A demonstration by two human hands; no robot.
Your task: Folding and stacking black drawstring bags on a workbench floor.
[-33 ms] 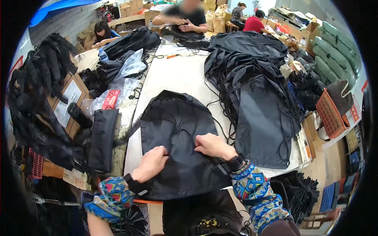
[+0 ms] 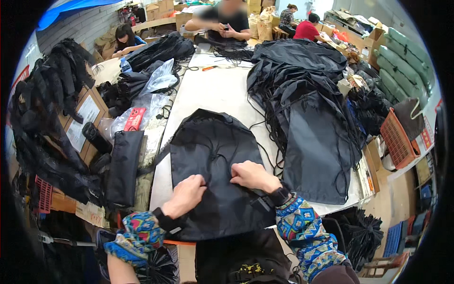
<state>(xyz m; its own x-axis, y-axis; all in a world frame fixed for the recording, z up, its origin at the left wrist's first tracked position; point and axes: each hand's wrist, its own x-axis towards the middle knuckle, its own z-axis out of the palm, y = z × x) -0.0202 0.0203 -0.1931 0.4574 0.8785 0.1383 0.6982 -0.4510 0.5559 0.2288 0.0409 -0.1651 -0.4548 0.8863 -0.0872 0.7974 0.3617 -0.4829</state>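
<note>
A black drawstring bag lies flat on the white tabletop in front of me, its rounded gathered end away from me. Thin black cords cross its middle. My left hand is closed on the left-centre of the bag, fingertips curled down into the fabric. Opposite it, my right hand is also closed, pinching the bag right of centre. A small gap of cloth separates the hands. Whether a cord is also between the fingers is hidden. Both wrists wear black bands above patterned sleeves.
A large heap of black drawstring bags lies at right. On the left are a black pouch, a red packet and clear plastic bags. An orange-handled tool lies farther back. A co-worker works at the far end.
My hands have drawn slightly closer together over the bag, the left shifting right and the right shifting left. The co-worker's hands at the far end have moved a little.
</note>
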